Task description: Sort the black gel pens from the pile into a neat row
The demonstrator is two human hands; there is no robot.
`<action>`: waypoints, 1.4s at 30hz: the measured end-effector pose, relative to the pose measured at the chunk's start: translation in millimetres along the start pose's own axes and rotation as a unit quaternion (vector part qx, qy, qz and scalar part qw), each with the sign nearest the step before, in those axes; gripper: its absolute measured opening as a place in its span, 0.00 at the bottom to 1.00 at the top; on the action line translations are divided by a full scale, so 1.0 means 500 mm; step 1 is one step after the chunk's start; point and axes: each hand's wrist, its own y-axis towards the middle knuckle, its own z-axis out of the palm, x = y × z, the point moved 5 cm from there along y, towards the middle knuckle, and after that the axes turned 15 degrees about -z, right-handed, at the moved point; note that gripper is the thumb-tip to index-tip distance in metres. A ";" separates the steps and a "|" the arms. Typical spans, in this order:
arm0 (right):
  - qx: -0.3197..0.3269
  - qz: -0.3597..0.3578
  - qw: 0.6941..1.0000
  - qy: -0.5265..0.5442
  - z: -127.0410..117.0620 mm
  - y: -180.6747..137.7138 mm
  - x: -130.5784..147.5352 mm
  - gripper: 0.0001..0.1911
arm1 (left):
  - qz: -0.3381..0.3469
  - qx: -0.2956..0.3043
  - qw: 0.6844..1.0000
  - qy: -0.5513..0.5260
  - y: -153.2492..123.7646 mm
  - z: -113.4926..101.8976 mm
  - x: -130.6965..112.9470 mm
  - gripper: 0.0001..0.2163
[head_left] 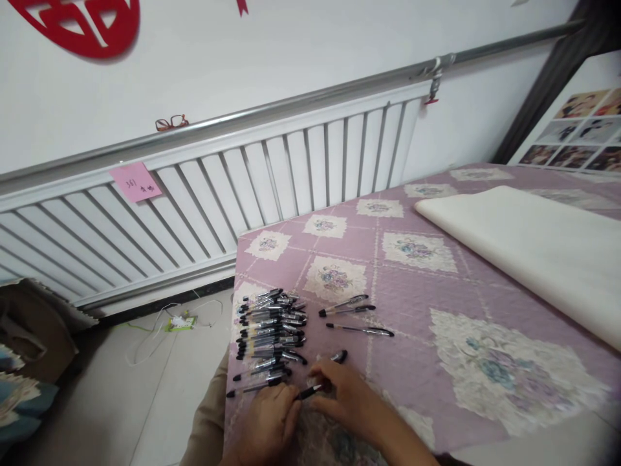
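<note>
Bottom centre: left hand [269, 424] and right hand [347, 401] both pinched on one black pen [309, 391], lying left-right, pen pile [272, 330] just above.

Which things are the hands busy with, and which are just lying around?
In use: left hand, right hand, pen between them, pen pile, three loose pens.
Lying about: white roll, glasses, pink note.

Pen [310, 390], pens [272, 330]: clear glossy plastic, black plastic caps.
Cloth [436, 291]: matt mauve fabric, quilted, floral patches.
Sheet [533, 246]: cream, smooth, matt, paper-like.
Radiator [291, 175]: smooth white-painted metal.
Pipe [339, 90]: bright bare metal.
Note [136, 182]: pink matt paper.
Floor [145, 401]: smooth pale tile.
</note>
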 end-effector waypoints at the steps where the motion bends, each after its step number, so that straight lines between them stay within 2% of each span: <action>1: 0.005 -0.002 1.000 -0.024 0.002 0.002 -0.002 0.08 | -0.002 0.000 1.000 0.002 0.000 0.000 0.000 0.11; 2: 0.011 -0.009 0.999 -0.050 0.005 0.004 -0.005 0.06 | -0.002 0.000 1.000 0.005 0.000 0.000 -0.001 0.10; 5: 0.023 -0.031 0.995 -0.094 0.010 0.010 -0.012 0.16 | 0.001 0.005 1.000 0.017 0.001 -0.006 -0.006 0.11; 7: 0.021 -0.032 0.996 -0.078 0.007 0.009 -0.012 0.14 | -0.003 0.011 1.000 0.027 0.001 -0.010 -0.010 0.10; 11: 0.012 -0.018 1.000 0.005 -0.007 0.002 0.003 0.03 | -0.005 0.022 0.999 0.031 0.002 -0.014 -0.016 0.10; 14: 0.000 -0.002 1.000 0.024 -0.011 0.002 0.007 0.05 | -0.004 0.012 0.999 0.030 0.003 -0.014 -0.016 0.10; 15: 0.001 -0.002 1.000 0.010 -0.009 0.003 0.005 0.03 | -0.003 0.006 0.999 0.032 0.003 -0.015 -0.015 0.10; 16: 0.004 -0.004 1.000 -0.012 -0.007 0.005 0.001 0.04 | 0.000 0.002 0.999 0.035 0.004 -0.016 -0.016 0.10; 18: 0.017 -0.017 0.998 -0.062 0.001 0.008 -0.008 0.13 | 0.005 0.000 0.999 0.044 0.003 -0.018 -0.017 0.09; 20: 0.027 -0.032 0.996 -0.082 0.007 0.009 -0.017 0.16 | 0.007 0.004 0.999 0.050 0.002 -0.021 -0.020 0.09; 30: 0.016 -0.014 1.000 -0.020 -0.010 0.000 -0.001 0.03 | -0.002 0.018 0.999 0.043 0.003 -0.016 -0.015 0.09; 35: 0.008 0.005 1.000 0.017 -0.010 -0.002 0.006 0.12 | -0.004 0.013 0.999 0.034 0.003 -0.013 -0.012 0.09; 38: 0.022 -0.002 0.999 -0.037 -0.005 -0.001 -0.002 0.05 | -0.006 0.013 0.999 0.037 0.003 -0.015 -0.016 0.09; 40: 0.037 -0.012 0.996 -0.076 -0.002 0.001 -0.007 0.13 | -0.006 0.016 0.999 0.045 0.003 -0.018 -0.019 0.09; 42: 0.039 -0.012 0.996 -0.075 -0.003 0.001 -0.009 0.13 | -0.006 0.017 0.999 0.046 0.003 -0.020 -0.021 0.09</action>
